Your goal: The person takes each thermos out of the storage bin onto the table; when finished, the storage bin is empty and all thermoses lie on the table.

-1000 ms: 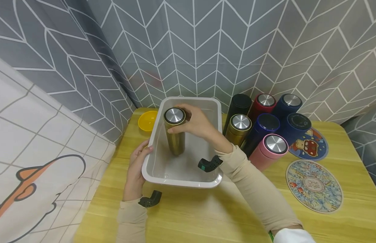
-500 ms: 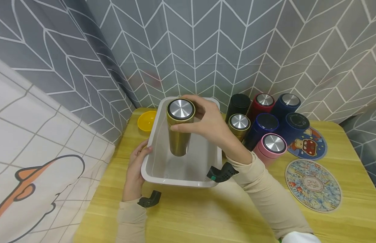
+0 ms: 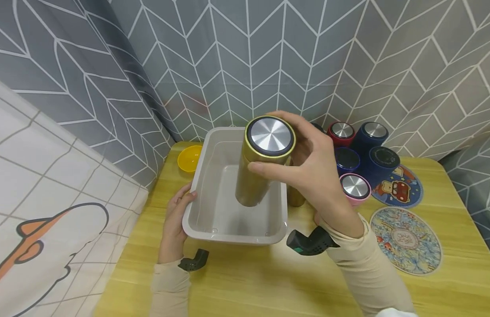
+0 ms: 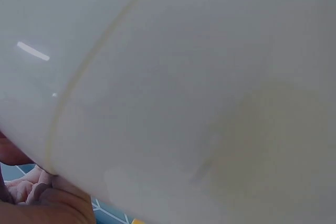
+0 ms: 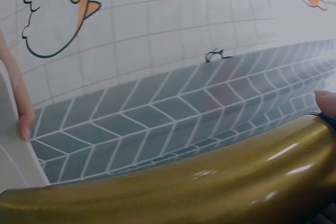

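My right hand (image 3: 318, 174) grips a gold thermos bottle (image 3: 254, 182) near its top, thumb in front and fingers behind. Its steel-faced lid points up toward the head camera. In the head view the bottle's lower end overlaps the right half of a white plastic basin (image 3: 233, 239). On the basin's left side, my left hand (image 3: 176, 220) pinches the rim, thumb over the edge and fingers outside. Basin wall (image 4: 157, 93) fills most of the left wrist view. The gold bottle's shiny side (image 5: 210, 177) stretches across the bottom of the right wrist view.
Right of the basin stand a second gold thermos (image 3: 296, 198), partly hidden, a red one (image 3: 341, 132), a pink one (image 3: 355, 187) and several dark blue ones (image 3: 383, 159). Two round patterned mats (image 3: 405, 240) lie farther right. A yellow bowl (image 3: 188, 159) sits left of the basin.
My right hand has lifted the gold thermos bottle up from the basin floor and carried it to the right. The left hand stays on the rim.
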Demonstrator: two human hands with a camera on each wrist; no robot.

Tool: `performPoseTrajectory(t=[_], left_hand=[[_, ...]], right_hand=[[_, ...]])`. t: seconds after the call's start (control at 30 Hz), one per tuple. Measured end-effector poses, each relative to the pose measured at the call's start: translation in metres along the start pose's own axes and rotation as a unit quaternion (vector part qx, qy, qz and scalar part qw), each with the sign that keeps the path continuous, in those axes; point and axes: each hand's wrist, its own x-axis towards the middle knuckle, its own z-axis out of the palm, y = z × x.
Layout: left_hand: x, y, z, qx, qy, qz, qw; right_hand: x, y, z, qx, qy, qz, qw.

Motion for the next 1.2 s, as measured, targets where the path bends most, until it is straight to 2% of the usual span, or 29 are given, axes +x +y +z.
performPoseTrajectory(t=[0.1,0.3,0.57,0.67,0.93,1.03,1.2], left_hand=[[0.0,0.0,0.0,0.0,0.001,0.0,1.0],[0.0,0.001,0.001,0.013,0.001,-0.004,0.9999],[-0.001,0.002,0.002,0.006,-0.003,-0.002,1.0],[-0.001,0.002,0.002,0.007,-0.001,-0.004,1.0],[-0.001,0.003,0.001,0.003,-0.003,-0.003,1.0],[-0.001,0.003,0.001,0.004,-0.006,-0.002,1.0],[-0.002,0.004,0.002,0.017,0.002,-0.01,0.9998]], right_hand=[[-0.008,-0.008,-0.008,0.017,0.025,0.0,0.9995],[-0.024,-0.018,-0.023,0.015,0.058,0.0,0.9982],[-0.049,-0.018,-0.043,0.007,0.104,0.005,0.9946],[-0.056,-0.013,-0.051,0.02,0.127,0.006,0.9917],[-0.071,-0.001,-0.074,0.103,0.17,-0.021,0.9799],[-0.079,0.004,-0.08,0.085,0.175,-0.006,0.9809],[-0.088,0.023,-0.083,0.009,0.13,0.037,0.9907]])
